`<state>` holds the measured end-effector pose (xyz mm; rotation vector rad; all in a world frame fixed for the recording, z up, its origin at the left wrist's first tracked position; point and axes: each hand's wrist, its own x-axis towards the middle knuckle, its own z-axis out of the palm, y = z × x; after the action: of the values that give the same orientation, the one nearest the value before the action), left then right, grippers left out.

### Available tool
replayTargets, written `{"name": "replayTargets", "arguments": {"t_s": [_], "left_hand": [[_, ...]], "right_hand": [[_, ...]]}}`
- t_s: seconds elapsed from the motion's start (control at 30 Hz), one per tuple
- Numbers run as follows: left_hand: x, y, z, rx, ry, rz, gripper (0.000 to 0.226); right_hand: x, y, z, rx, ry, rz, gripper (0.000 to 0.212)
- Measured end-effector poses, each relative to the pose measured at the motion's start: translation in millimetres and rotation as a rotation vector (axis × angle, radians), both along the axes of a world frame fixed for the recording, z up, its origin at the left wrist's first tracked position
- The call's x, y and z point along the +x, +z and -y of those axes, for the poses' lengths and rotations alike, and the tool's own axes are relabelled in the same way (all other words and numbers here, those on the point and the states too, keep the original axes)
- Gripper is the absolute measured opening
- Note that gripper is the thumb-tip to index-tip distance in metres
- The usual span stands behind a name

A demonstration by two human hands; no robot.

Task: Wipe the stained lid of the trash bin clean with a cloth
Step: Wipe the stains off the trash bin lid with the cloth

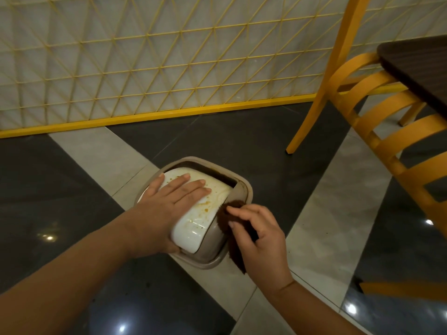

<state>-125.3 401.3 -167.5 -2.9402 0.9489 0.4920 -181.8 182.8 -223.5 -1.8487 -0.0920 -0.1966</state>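
— Where does the bin (pixel 238 189) stand, and what's around it?

— On the tiled floor (pixel 254 139), well short of the yellow lattice screen (pixel 145 56) behind it; a yellow chair (pixel 377 117) and a dark table (pixel 416 66) are off to the bin's right. Its white swing lid (pixel 205 213) sits in the bin's top, tipped — a dark gap shows at the far edge. Orange-brown streaks and specks run across the lid.

— And the hands?

— The left hand (pixel 174 197) lies flat on the lid with fingers straight, steadying it. The right hand (pixel 258 235) pinches a dark brown cloth (pixel 229 213) at the bin's right rim, the cloth just touching the lid's right edge.

— How would you do the wipe well?

— I'd say keep the flat hand pressing so the lid can't swing, then draw the cloth across from the right edge in overlapping strokes. The dried specks probably need firmer rubbing — and a folded, cleaner face of cloth for the last pass.
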Motion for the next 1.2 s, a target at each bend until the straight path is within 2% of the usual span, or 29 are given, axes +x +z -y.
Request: {"name": "replayTargets", "arguments": {"t_s": [0.13, 0.3, 0.37, 0.43, 0.5, 0.53, 0.7, 0.73, 0.9, 0.97, 1.07, 1.1, 1.2], "left_hand": [[7, 0, -6, -0.001, -0.04, 0.013, 0.116], [4, -3, -2, -0.04, -0.005, 0.06, 0.121], [4, -4, 1, -0.061, 0.015, 0.053, 0.121], [4, -4, 3, -0.069, 0.024, 0.045, 0.121], [3, -5, 4, -0.069, 0.026, 0.033, 0.121], [2, -5, 3, -0.075, 0.03, 0.028, 0.121], [2, -4, 4, -0.093, 0.036, 0.028, 0.119], [2, -3, 5, -0.087, 0.037, 0.029, 0.119], [1, -2, 7, -0.077, 0.061, 0.016, 0.121], [0, -3, 7, -0.075, 0.067, 0.019, 0.121], [1, -4, 7, -0.084, 0.085, 0.026, 0.12], [2, -4, 7, -0.085, 0.089, 0.03, 0.12], [-1, -2, 15, -0.083, 0.11, 0.044, 0.121]], "right_hand": [[3, -2, 2, 0.04, -0.06, -0.097, 0.035], [6, 2, -7, -0.167, 0.107, 0.177, 0.027], [22, 0, -2, -0.134, 0.043, 0.09, 0.025], [43, -4, 4, 0.022, -0.134, -0.154, 0.022], [51, -7, 7, 0.165, -0.218, -0.374, 0.02], [48, -6, 5, 0.151, -0.215, -0.377, 0.02], [19, 4, -3, -0.14, 0.009, 0.039, 0.023], [26, 4, 0, -0.161, 0.018, 0.061, 0.023], [58, 5, 10, -0.013, -0.151, -0.301, 0.019], [41, 6, 5, -0.052, -0.119, -0.237, 0.021], [9, 8, -4, -0.149, 0.041, 0.035, 0.024], [9, 6, -4, -0.147, 0.054, 0.073, 0.024], [29, 5, 2, 0.026, -0.089, -0.099, 0.023]]}}
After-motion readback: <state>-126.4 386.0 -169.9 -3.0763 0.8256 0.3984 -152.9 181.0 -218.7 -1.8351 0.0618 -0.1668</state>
